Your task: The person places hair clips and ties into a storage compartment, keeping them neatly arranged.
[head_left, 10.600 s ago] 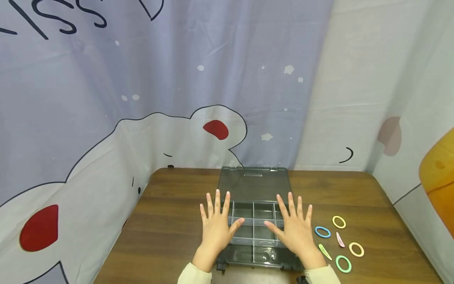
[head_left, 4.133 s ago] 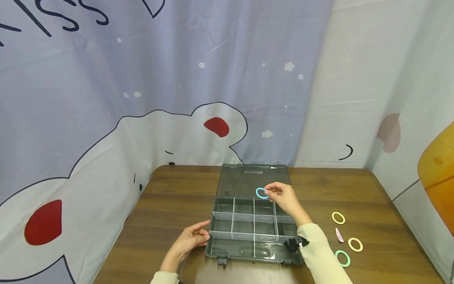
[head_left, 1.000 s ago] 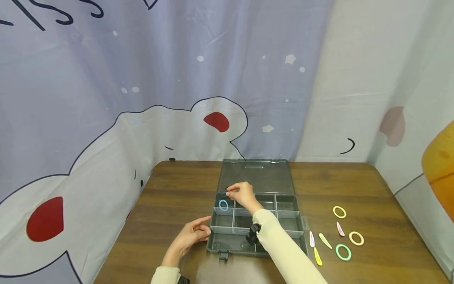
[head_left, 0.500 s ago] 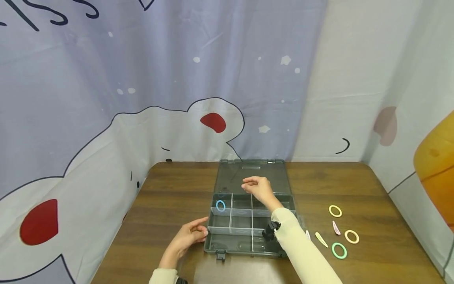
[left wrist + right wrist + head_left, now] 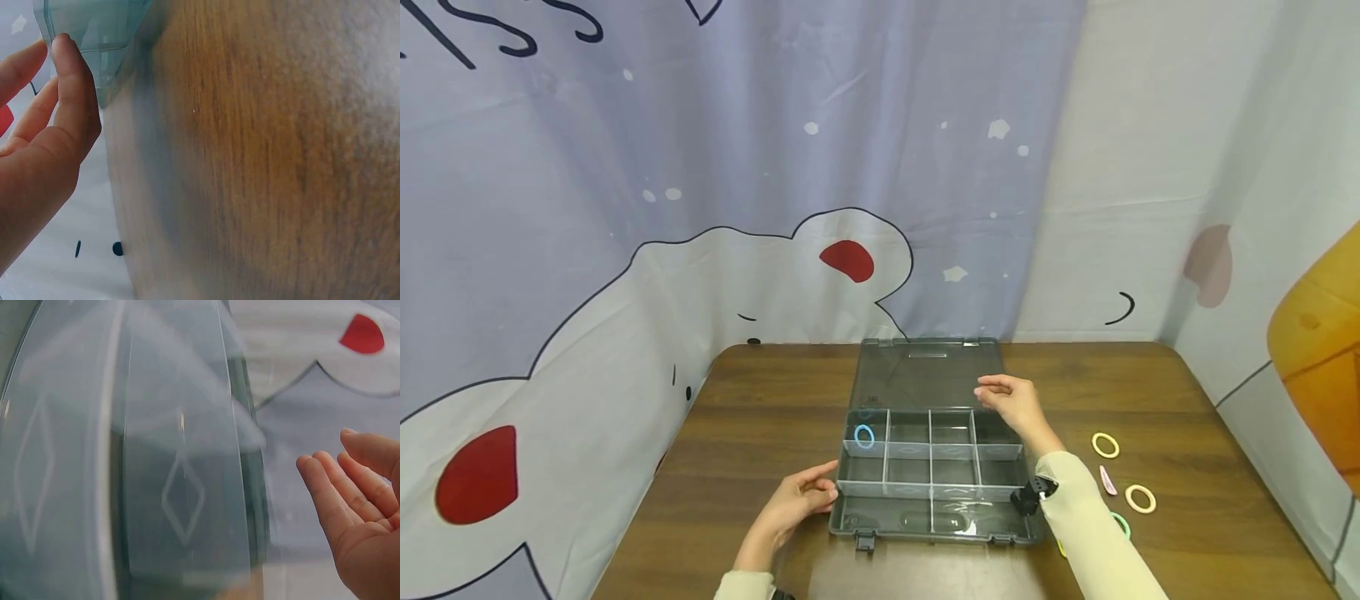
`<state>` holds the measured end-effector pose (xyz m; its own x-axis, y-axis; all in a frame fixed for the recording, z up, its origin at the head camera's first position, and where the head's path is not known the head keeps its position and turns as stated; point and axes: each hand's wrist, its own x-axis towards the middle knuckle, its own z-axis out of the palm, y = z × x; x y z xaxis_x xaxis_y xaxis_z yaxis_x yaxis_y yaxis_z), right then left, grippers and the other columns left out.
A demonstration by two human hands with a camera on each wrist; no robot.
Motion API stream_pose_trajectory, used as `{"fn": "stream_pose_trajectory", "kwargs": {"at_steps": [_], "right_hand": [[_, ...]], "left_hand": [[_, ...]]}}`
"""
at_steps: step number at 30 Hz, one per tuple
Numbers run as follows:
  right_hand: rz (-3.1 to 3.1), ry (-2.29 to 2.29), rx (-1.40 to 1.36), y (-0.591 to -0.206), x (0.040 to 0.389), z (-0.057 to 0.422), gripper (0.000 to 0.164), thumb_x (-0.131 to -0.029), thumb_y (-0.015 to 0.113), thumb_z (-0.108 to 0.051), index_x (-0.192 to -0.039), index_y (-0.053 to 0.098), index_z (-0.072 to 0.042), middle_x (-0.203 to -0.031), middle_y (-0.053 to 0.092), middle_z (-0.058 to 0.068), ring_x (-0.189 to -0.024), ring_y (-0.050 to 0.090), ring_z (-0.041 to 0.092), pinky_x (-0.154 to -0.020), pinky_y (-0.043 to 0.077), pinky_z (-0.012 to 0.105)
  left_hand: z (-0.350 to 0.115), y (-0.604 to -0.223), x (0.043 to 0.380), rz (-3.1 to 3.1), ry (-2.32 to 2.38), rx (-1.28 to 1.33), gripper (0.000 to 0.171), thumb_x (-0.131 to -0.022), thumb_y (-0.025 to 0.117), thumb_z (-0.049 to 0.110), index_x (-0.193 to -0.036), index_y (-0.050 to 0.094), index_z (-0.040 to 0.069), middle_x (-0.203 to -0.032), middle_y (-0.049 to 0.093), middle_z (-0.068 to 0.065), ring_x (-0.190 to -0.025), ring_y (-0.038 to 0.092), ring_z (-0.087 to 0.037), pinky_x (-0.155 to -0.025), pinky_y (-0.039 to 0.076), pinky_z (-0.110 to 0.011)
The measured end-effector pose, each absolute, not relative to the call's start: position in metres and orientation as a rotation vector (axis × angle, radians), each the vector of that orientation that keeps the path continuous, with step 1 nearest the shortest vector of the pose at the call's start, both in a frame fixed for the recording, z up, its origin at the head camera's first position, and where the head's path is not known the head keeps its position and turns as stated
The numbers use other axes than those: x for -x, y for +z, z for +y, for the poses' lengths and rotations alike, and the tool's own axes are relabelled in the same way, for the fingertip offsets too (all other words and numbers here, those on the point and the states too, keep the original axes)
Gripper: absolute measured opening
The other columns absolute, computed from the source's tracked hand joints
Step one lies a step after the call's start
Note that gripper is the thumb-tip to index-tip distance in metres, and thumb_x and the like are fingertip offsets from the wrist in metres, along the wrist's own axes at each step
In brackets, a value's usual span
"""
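Observation:
My left hand (image 5: 797, 504) rests at the left side of the grey see-through compartment box (image 5: 910, 451), its fingertips touching the wall. In the left wrist view, the fingertips of that hand (image 5: 53, 125) meet the box edge (image 5: 94, 47). My right hand (image 5: 1011, 402) is raised above the back right of the box, with nothing between its fingers. The right wrist view shows this hand (image 5: 356, 494) with fingers loosely bent and apart from the box dividers (image 5: 181, 506). A blue hair tie (image 5: 857, 437) is in the back left compartment.
The box's lid (image 5: 925, 379) lies back on the wooden table (image 5: 775, 400). On the right are a yellow hair tie (image 5: 1094, 446), a pale yellow hair tie (image 5: 1153, 500), a pink hair clip (image 5: 1107, 481) and a partly hidden green hair tie (image 5: 1125, 525). A curtain stands behind.
The blue hair tie, earlier pinched in my right hand, is now in the back left compartment. My right hand has moved right, its sleeve now covering some clips. The left hand stays put.

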<state>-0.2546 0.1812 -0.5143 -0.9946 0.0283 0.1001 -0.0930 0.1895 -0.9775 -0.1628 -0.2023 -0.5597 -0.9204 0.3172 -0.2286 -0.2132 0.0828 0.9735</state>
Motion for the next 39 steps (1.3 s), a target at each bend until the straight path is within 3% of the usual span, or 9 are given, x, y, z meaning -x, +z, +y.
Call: {"fn": "stream_pose_trajectory", "kwargs": {"at_steps": [3, 10, 19, 27, 34, 39], "right_hand": [[-2.346, 1.922, -0.043, -0.513, 0.249, 0.201, 0.03, -0.087, 0.066, 0.002, -0.112, 0.06, 0.019, -0.097, 0.067, 0.03, -0.076, 0.068, 0.01, -0.069, 0.056, 0.022], [-2.366, 1.832, -0.01, -0.511, 0.235, 0.247, 0.034, -0.089, 0.065, 0.0, -0.116, 0.057, 0.019, -0.103, 0.064, 0.034, -0.077, 0.068, 0.006, -0.073, 0.057, 0.026], [-2.506, 1.601, 0.143, -0.527, 0.216, 0.304, 0.043, -0.092, 0.067, -0.018, -0.121, 0.058, 0.012, -0.105, 0.067, 0.026, -0.074, 0.066, 0.0, -0.072, 0.057, 0.027], [-2.555, 1.502, 0.296, -0.536, 0.196, 0.342, 0.049, -0.092, 0.067, -0.028, -0.125, 0.058, 0.008, -0.108, 0.068, 0.019, -0.078, 0.056, -0.013, -0.068, 0.046, 0.009], [-2.571, 1.462, 0.32, -0.552, 0.188, 0.361, 0.048, -0.091, 0.068, -0.026, -0.123, 0.059, 0.01, -0.094, 0.073, 0.002, -0.077, 0.054, -0.014, -0.067, 0.044, 0.007], [-2.558, 1.521, 0.324, -0.558, 0.186, 0.366, 0.048, -0.091, 0.068, -0.021, -0.122, 0.057, 0.013, -0.095, 0.073, 0.007, -0.076, 0.058, -0.01, -0.067, 0.045, 0.007]], "left_hand": [[-0.202, -0.559, 0.163, 1.986, 1.898, -0.097, 0.059, -0.089, 0.064, -0.001, -0.14, 0.038, -0.011, -0.094, 0.056, -0.007, -0.081, 0.059, -0.01, -0.076, 0.055, -0.026], [-0.202, -0.559, 0.163, 1.986, 1.895, -0.086, 0.058, -0.089, 0.064, -0.001, -0.14, 0.039, -0.01, -0.093, 0.056, -0.006, -0.083, 0.059, -0.013, -0.077, 0.055, -0.026], [-0.204, -0.556, 0.16, 1.994, 1.89, -0.076, 0.059, -0.089, 0.065, 0.001, -0.141, 0.039, -0.009, -0.095, 0.055, -0.007, -0.085, 0.059, -0.013, -0.078, 0.055, -0.028], [-0.203, -0.559, 0.162, 1.999, 1.866, -0.113, 0.06, -0.089, 0.066, 0.005, -0.141, 0.039, -0.007, -0.097, 0.056, -0.007, -0.088, 0.059, -0.016, -0.081, 0.055, -0.029], [-0.204, -0.56, 0.162, 1.995, 1.853, -0.108, 0.061, -0.089, 0.067, 0.006, -0.142, 0.04, -0.006, -0.098, 0.056, -0.007, -0.089, 0.058, -0.017, -0.081, 0.055, -0.028], [-0.205, -0.559, 0.163, 1.992, 1.863, -0.11, 0.061, -0.088, 0.067, 0.005, -0.142, 0.039, -0.006, -0.097, 0.055, -0.007, -0.089, 0.058, -0.016, -0.081, 0.055, -0.028]]}}
